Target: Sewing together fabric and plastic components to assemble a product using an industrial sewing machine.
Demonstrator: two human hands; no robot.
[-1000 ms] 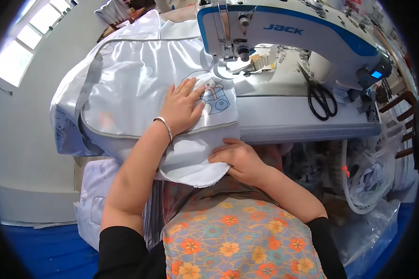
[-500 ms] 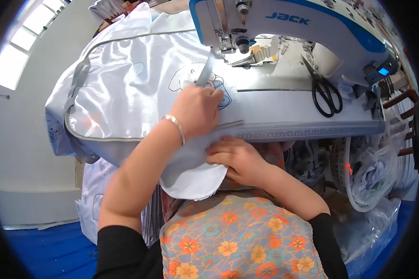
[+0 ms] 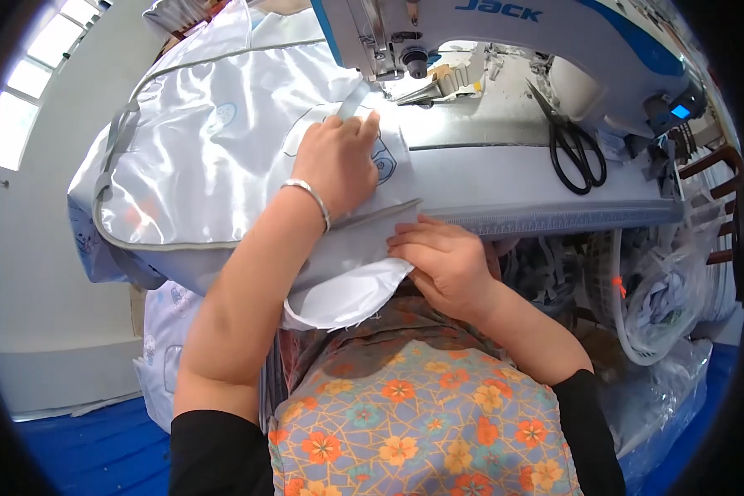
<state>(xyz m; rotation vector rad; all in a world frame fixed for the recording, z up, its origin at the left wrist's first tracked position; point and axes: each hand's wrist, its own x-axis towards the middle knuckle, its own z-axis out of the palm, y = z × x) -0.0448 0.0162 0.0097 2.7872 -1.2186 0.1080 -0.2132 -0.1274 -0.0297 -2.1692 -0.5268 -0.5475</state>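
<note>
A shiny white fabric piece (image 3: pixel 215 157) with grey piping lies spread over the sewing table, reaching under the needle of a white and blue sewing machine (image 3: pixel 504 33). My left hand (image 3: pixel 335 161), with a silver bangle on the wrist, presses flat on the fabric just in front of the presser foot. My right hand (image 3: pixel 442 264) pinches the fabric's near edge where a rounded white flap (image 3: pixel 347 298) hangs off the table's front edge.
Black scissors (image 3: pixel 574 149) lie on the machine bed to the right. White fabric bundles and clear plastic bags (image 3: pixel 670 306) hang under the table at right. More white fabric (image 3: pixel 161 331) piles at lower left above a blue floor.
My left hand slid forward over the fabric toward the needle, pushing the fabric along. My right hand stayed at the near edge. The view shifted closer to the machine.
</note>
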